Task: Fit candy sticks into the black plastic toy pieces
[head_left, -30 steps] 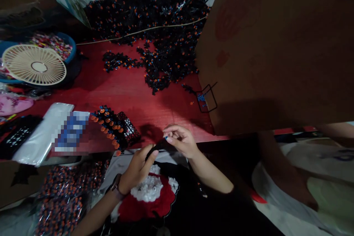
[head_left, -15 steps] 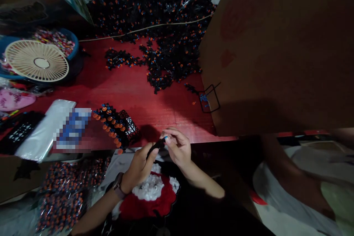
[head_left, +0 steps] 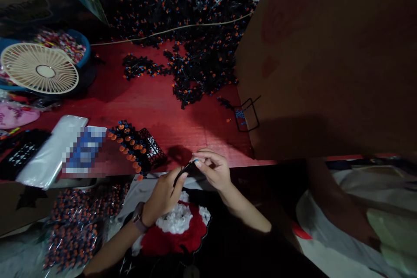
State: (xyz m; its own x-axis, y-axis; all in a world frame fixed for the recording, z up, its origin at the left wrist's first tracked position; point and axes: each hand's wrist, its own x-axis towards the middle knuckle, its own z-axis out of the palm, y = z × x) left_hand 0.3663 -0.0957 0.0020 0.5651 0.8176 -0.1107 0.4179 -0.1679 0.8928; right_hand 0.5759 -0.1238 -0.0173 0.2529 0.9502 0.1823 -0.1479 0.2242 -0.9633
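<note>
Left hand (head_left: 163,195) closed on thin black plastic stem (head_left: 185,170), blue tip (head_left: 196,161) outermost. Right hand (head_left: 211,169) fingers curled at tip, grip unclear. Stem likely light, stiff; hold mid-shaft.

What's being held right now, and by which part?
A thin black plastic piece: the left hand pinches its lower end, the right hand its blue-tipped upper end. The fingers hide the exact contact.
</note>
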